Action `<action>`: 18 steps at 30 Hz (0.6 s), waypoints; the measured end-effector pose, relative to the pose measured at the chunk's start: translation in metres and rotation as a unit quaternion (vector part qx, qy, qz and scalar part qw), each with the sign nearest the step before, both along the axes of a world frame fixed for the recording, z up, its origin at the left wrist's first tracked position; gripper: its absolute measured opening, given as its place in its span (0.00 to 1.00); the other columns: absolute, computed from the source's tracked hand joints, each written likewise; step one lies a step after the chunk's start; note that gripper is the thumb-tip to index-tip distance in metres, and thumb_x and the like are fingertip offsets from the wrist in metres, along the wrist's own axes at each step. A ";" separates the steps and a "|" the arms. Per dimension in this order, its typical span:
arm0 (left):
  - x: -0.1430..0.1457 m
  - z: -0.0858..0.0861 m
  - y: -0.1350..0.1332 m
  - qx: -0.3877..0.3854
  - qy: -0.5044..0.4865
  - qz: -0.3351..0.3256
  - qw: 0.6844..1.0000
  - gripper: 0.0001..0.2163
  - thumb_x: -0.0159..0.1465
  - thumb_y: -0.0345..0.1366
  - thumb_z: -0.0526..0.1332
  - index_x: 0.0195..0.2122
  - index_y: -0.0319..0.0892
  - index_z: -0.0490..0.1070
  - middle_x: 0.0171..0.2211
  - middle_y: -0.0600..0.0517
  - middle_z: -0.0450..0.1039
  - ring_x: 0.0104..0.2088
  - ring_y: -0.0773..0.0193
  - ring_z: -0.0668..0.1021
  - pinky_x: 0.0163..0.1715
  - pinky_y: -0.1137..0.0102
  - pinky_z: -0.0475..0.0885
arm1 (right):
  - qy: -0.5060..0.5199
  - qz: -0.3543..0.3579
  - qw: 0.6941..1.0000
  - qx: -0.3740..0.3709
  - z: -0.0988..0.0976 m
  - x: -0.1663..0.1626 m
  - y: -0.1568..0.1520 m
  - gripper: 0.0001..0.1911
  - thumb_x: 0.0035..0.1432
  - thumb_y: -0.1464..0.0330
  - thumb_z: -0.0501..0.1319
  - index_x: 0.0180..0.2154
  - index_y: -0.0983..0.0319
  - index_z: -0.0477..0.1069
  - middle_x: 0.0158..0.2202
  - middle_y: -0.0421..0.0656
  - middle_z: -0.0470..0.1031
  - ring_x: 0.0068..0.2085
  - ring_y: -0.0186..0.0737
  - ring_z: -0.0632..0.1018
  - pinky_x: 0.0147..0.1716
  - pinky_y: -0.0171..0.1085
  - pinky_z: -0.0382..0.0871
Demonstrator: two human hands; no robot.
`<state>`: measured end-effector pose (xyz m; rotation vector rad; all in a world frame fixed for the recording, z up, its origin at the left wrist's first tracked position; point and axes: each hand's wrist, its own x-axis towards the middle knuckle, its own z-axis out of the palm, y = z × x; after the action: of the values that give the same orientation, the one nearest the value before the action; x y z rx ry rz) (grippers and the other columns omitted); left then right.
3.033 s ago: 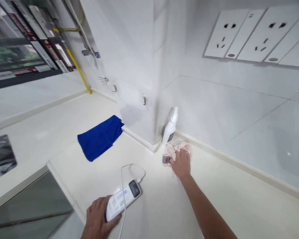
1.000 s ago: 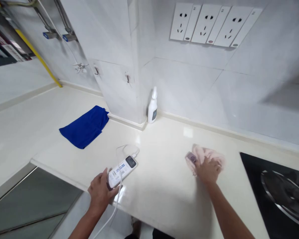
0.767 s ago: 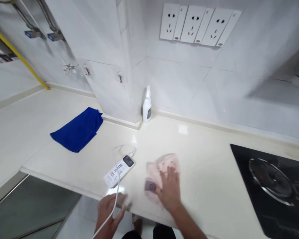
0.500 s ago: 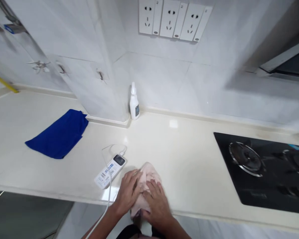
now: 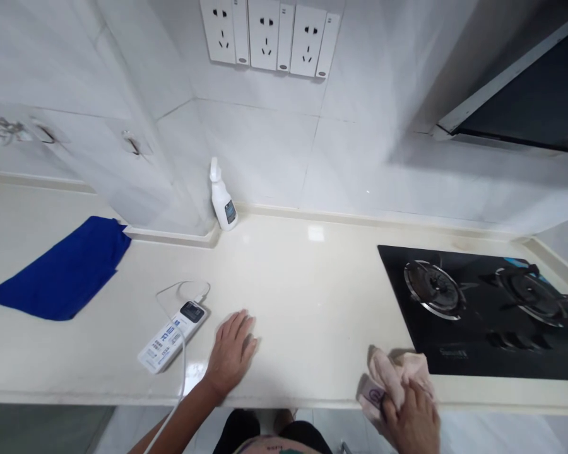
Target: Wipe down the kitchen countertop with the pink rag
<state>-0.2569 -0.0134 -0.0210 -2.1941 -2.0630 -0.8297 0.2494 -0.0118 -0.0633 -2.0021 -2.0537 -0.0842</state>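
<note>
A crumpled pale pink cloth (image 5: 389, 375) lies at the front edge of the cream countertop (image 5: 293, 315), close to the stove's front left corner. On it rests my right hand (image 5: 414, 419), fingers bent over the fabric and gripping it. Part of the cloth hangs over the edge and shows a purple mark. My left hand (image 5: 231, 350) lies flat on the countertop, fingers stretched out, holding nothing. Just left of that hand is a white power bank (image 5: 170, 340) with a dark display; its white cable runs down across my left forearm.
A black gas stove (image 5: 478, 315) with two burners is set in the counter at right, under a dark range hood (image 5: 525, 88). A white spray bottle (image 5: 224, 205) stands by the wall corner. A blue cloth (image 5: 66, 268) lies at left. Sockets (image 5: 267, 34) line the wall.
My right hand has moved right with the pink cloth, from beside the power bank to near the stove. My left hand has let go of the cloth. The view has shifted right.
</note>
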 end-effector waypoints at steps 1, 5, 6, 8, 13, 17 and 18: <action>-0.001 0.001 0.000 0.004 0.001 -0.003 1.000 0.22 0.75 0.40 0.58 0.69 0.45 0.66 0.70 0.41 0.69 0.70 0.45 0.70 0.68 0.46 0.68 | 0.009 0.043 0.999 -0.011 0.004 -0.018 0.003 0.27 0.61 0.54 0.57 0.53 0.64 0.76 0.59 0.63 0.74 0.65 0.71 0.71 0.62 0.66 0.66; -0.002 0.004 0.000 0.014 -0.003 -0.004 1.000 0.24 0.76 0.37 0.56 0.72 0.45 0.61 0.71 0.41 0.67 0.71 0.50 0.69 0.70 0.50 0.69 | 0.060 0.310 0.945 -0.083 0.036 -0.129 0.017 0.29 0.62 0.52 0.65 0.60 0.60 0.75 0.66 0.56 0.72 0.70 0.68 0.67 0.71 0.64 0.56; -0.003 0.005 0.000 0.015 -0.004 -0.004 1.000 0.24 0.76 0.37 0.56 0.72 0.46 0.60 0.71 0.41 0.67 0.72 0.50 0.69 0.70 0.50 0.69 | 0.073 0.364 0.923 -0.103 0.045 -0.155 0.021 0.31 0.64 0.51 0.65 0.62 0.59 0.74 0.69 0.55 0.70 0.71 0.66 0.66 0.72 0.64 0.53; -0.004 0.006 -0.001 0.016 -0.006 -0.003 1.000 0.26 0.76 0.39 0.55 0.74 0.47 0.57 0.71 0.41 0.67 0.72 0.50 0.69 0.70 0.49 0.69 | 0.083 0.413 0.899 -0.116 0.058 -0.191 0.030 0.33 0.67 0.48 0.65 0.66 0.58 0.71 0.72 0.52 0.66 0.72 0.61 0.65 0.73 0.65 0.51; -0.007 0.009 -0.001 0.019 -0.004 0.008 1.000 0.27 0.77 0.43 0.53 0.75 0.49 0.55 0.70 0.42 0.68 0.69 0.50 0.73 0.66 0.51 0.73 | 0.082 0.392 0.911 -0.101 0.075 -0.193 0.057 0.28 0.69 0.45 0.60 0.63 0.51 0.75 0.68 0.39 0.73 0.74 0.61 0.64 0.75 0.61 0.52; 0.001 0.010 -0.001 0.012 0.028 -0.014 0.999 0.29 0.75 0.43 0.57 0.76 0.51 0.56 0.71 0.44 0.68 0.69 0.50 0.73 0.66 0.54 0.71 | 0.068 0.299 0.950 -0.064 0.084 -0.162 0.076 0.24 0.71 0.52 0.65 0.61 0.58 0.74 0.63 0.46 0.75 0.62 0.54 0.76 0.63 0.58 0.73; 0.004 0.010 -0.001 0.007 0.052 -0.035 0.998 0.29 0.75 0.42 0.58 0.75 0.52 0.57 0.72 0.46 0.68 0.70 0.50 0.72 0.66 0.55 0.70 | 0.067 0.281 0.955 -0.060 0.087 -0.154 0.079 0.24 0.71 0.54 0.66 0.61 0.60 0.73 0.62 0.48 0.75 0.59 0.52 0.78 0.59 0.56 0.76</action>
<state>-0.2525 -0.0147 -0.0107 -2.2622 -1.9388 -0.7151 0.0957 0.0670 0.0232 -1.3582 -2.4938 0.2862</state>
